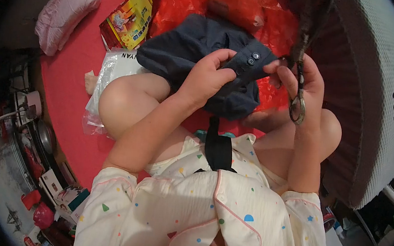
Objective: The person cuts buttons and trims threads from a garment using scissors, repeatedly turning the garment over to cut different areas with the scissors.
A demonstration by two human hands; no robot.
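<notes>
A dark navy garment [187, 41] lies bunched in front of my crossed legs, with small dark buttons [253, 58] in a row on a flat band of it. My left hand [209, 78] is closed on this band, thumb and fingers pinching it just left of the buttons. At the band's right end, my right hand [297, 78] pinches the edge of the cloth between its fingertips. A dark, worn strip ending in a metal loop [297, 110], shaped like a scissors handle, hangs across the right hand and overlaps its fingers.
Red plastic bags [186, 0] spread behind the garment on a red sheet [71, 94]. A yellow printed packet [134, 16], a clear plastic bag [110, 72] and a pink pillow [69, 11] lie left. A grey mesh-covered cushion [380, 95] stands close on the right.
</notes>
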